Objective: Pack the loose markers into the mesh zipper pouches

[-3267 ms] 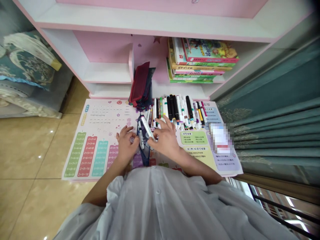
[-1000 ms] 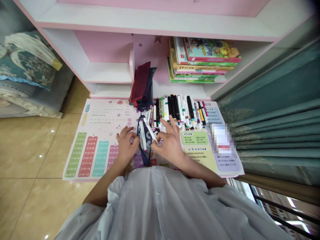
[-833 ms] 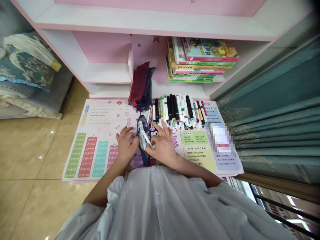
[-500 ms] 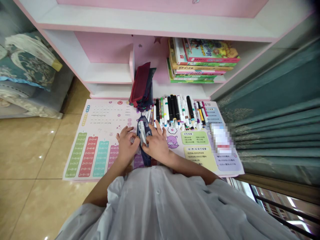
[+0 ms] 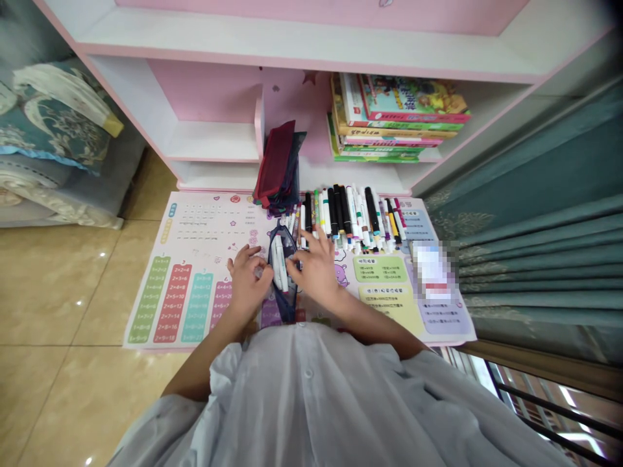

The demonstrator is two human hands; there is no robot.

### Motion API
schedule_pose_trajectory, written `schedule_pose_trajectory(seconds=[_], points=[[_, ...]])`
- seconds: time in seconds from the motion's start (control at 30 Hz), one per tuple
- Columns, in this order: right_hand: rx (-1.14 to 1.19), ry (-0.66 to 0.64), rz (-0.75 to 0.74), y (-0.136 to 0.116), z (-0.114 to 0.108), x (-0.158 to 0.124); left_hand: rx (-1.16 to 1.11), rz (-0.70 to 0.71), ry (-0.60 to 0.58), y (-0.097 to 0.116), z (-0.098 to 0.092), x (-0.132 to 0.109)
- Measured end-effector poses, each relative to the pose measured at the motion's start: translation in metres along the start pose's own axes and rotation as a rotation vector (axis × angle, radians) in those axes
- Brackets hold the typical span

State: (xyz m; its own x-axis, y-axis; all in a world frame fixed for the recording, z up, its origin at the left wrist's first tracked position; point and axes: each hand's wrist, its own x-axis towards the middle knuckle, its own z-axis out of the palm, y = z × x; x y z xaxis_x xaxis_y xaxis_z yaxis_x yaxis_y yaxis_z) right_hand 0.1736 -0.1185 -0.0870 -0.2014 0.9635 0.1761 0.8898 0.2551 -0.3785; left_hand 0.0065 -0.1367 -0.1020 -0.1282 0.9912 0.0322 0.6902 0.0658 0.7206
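Note:
A dark blue mesh pencil pouch lies open on a colourful learning mat. White markers lie inside the pouch. My left hand is curled and pinches the pouch's left edge. My right hand rests at the pouch's right edge. Its fingers are spread, and its fingertips reach towards a row of several markers lying side by side along the mat's far edge. No marker is in my right hand.
Red and dark pouches lean against the pink shelf unit. A stack of books lies on the shelf to the right. A blurred card lies on the mat. Teal curtains hang at right, bedding at left.
My right hand carried a white marker left into the pouch and let it go. It has since moved back a little to the right with fingers spread. My left hand stayed on the pouch.

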Motion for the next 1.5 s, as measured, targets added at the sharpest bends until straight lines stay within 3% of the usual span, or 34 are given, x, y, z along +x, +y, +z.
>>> schedule_pose_trajectory(seconds=[0.13,0.33,0.53,1.23,1.5], points=[[-0.107,0.151,0.089,0.024,0.002,0.013,-0.009,-0.003,-0.002,0.0,0.0,0.0],[-0.245,0.097,0.063,0.041,0.017,0.025,-0.011,0.005,0.002,-0.006,0.003,0.0],[-0.264,0.074,0.018,0.04,0.025,0.035,-0.018,0.005,0.002,-0.007,0.004,0.0],[-0.288,-0.006,0.088,0.031,0.022,0.04,-0.027,0.005,-0.001,-0.006,0.003,0.0],[-0.251,0.073,0.112,0.033,0.012,0.037,-0.018,0.006,-0.002,-0.004,0.002,0.0]])
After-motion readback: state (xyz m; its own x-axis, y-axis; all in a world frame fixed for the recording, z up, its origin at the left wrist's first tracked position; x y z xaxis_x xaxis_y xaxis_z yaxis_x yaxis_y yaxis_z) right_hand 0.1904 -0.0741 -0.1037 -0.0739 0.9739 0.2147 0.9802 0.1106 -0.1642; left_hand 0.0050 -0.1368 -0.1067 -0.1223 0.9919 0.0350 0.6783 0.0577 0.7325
